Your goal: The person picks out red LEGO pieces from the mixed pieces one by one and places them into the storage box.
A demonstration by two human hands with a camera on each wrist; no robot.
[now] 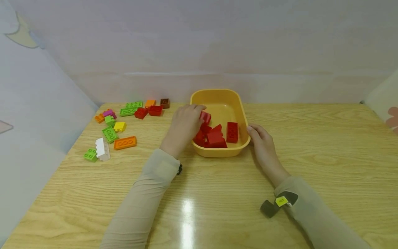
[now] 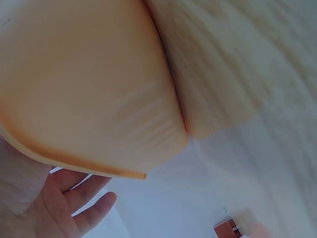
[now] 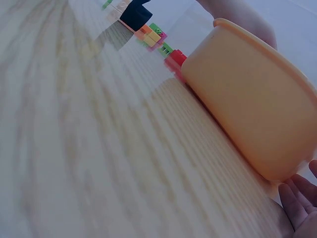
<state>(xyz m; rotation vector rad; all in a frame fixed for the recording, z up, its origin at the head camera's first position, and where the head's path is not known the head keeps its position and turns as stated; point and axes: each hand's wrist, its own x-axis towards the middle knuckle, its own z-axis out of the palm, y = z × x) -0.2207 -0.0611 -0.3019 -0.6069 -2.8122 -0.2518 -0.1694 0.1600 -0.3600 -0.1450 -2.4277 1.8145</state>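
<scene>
A yellow plastic bin (image 1: pixel 218 153) stands on the table with several red toy bricks (image 1: pixel 216 138) inside. My left hand (image 1: pixel 184 126) reaches over the bin's left rim. Between its thumb and index finger it pinches a red brick (image 1: pixel 205 117); the other fingers (image 2: pixel 91 215) show past the rim in the left wrist view, loosely spread. Another red brick (image 1: pixel 232 132) lies apart by the bin's right wall. My right hand (image 1: pixel 263 145) rests against the right side of the bin, thumb at the rim and fingers (image 3: pixel 296 203) touching the outer wall low down.
Several loose bricks lie at the table's back left, among them a white brick (image 1: pixel 102 149), an orange plate brick (image 1: pixel 125 142), a yellow brick (image 1: pixel 119 126) and a brown brick (image 1: pixel 164 103). Two red bricks (image 1: pixel 155 110) lie there too. A pale wall (image 1: pixel 217 52) rises behind the table.
</scene>
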